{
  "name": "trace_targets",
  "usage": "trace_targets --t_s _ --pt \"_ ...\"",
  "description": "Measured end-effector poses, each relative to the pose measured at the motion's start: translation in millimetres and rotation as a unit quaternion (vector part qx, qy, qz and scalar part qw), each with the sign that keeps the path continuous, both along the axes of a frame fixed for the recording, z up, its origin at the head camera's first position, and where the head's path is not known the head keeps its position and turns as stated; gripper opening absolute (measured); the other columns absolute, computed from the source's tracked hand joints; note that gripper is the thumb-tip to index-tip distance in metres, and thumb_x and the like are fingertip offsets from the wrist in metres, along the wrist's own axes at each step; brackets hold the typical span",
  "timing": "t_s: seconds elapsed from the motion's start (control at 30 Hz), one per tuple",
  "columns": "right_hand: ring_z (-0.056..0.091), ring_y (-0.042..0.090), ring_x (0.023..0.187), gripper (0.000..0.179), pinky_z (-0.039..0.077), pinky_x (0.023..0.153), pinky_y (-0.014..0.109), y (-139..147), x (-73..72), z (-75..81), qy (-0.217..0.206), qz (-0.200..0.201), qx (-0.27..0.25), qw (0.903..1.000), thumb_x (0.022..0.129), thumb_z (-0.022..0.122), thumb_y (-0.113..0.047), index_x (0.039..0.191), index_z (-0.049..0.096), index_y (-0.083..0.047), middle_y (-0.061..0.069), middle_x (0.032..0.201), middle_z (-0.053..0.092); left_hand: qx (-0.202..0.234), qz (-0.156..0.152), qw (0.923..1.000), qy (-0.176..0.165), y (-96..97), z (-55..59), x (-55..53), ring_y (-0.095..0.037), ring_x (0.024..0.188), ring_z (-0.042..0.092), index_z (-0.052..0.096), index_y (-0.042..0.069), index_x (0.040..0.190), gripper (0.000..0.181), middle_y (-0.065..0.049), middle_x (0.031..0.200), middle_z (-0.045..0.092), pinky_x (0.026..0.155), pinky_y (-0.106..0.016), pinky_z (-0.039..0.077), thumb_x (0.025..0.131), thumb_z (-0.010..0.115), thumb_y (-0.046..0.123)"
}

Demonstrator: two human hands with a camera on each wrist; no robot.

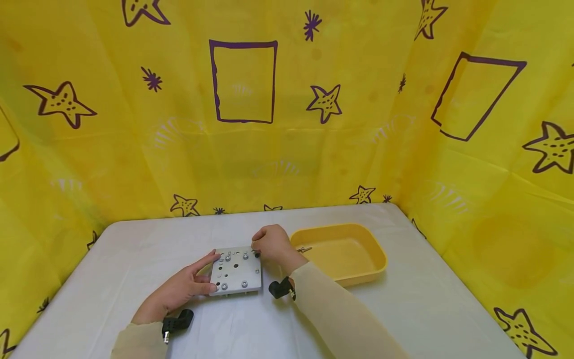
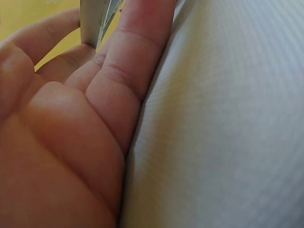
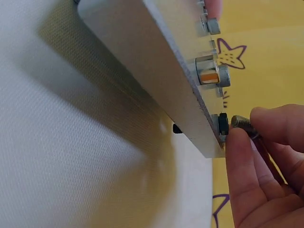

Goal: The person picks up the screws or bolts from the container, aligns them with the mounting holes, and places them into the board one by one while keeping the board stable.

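A light grey metal plate (image 1: pixel 235 271) with several holes and round-headed screws stands slightly above the white table, tilted. My left hand (image 1: pixel 181 286) grips its left edge, with fingers at the far and near corners; in the left wrist view only a sliver of the plate (image 2: pixel 92 21) shows past the palm. My right hand (image 1: pixel 273 244) is at the far right corner. In the right wrist view its thumb and fingers pinch a small metal screw (image 3: pixel 241 122), close beside a black screw head (image 3: pixel 223 124) on the plate's face. Much of the pinched screw is hidden by the fingers.
A yellow tray (image 1: pixel 343 279) stands to the right, partly behind my right forearm, with a few small metal pieces (image 1: pixel 304 249) at its left side. The white table (image 1: pixel 251 329) is bounded by yellow curtains (image 1: pixel 287 149) at the back and sides.
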State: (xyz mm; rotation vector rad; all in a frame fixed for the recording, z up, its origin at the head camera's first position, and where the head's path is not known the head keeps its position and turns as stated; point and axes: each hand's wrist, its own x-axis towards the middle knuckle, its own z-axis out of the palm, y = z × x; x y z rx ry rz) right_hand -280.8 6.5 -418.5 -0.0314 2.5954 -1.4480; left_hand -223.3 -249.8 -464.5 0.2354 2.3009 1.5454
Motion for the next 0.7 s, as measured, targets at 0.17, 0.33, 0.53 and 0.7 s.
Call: trace_targets --t_s 0.17,0.33,0.53,0.7 --pt "0.059 0.019 0.078 0.003 0.050 0.070 0.030 -0.1 0.2 -0.2 -0.006 -0.009 -0.001 0.9999 0.088 0.076 -0.012 0.091 0.074 -0.011 -0.001 0.081 0.065 0.011 -0.004 0.9999 -0.002 0.0 -1.2 0.3 -0.024 0.111 0.061 0.036 0.023 0.157 0.090 -0.006 0.166 0.010 0.100 -0.044 0.039 0.080 0.084 0.020" --pt "0.058 0.019 0.080 0.005 0.050 0.070 0.031 -0.3 0.4 -0.7 -0.003 -0.007 0.007 0.9999 0.089 0.076 -0.015 0.085 0.075 -0.015 -0.001 0.081 0.065 0.016 -0.002 0.9999 -0.005 -0.9 -2.8 -1.4 -0.024 0.111 0.061 0.037 0.024 0.156 0.091 -0.004 0.166 0.010 0.098 -0.038 0.041 0.079 0.085 0.020" --pt "0.057 0.018 0.083 0.009 0.048 0.071 0.031 -1.3 1.3 -2.1 0.015 0.014 0.026 0.9994 0.090 0.075 -0.016 0.082 0.075 -0.019 -0.004 0.082 0.064 0.011 -0.016 0.9998 0.000 -2.2 -1.4 -1.0 -0.024 0.113 0.061 0.035 0.023 0.157 0.091 -0.007 0.166 0.009 0.094 -0.030 0.042 0.080 0.084 0.022" --pt "0.057 0.018 0.082 0.009 0.048 0.071 0.031 -1.3 2.2 -2.4 0.021 0.015 0.024 0.9994 0.090 0.075 -0.015 0.082 0.075 -0.018 -0.003 0.081 0.064 -0.001 -0.014 0.9999 0.004 -1.7 0.0 -0.6 -0.023 0.113 0.061 0.035 0.023 0.157 0.091 -0.007 0.166 0.010 0.098 -0.038 0.040 0.081 0.083 0.023"
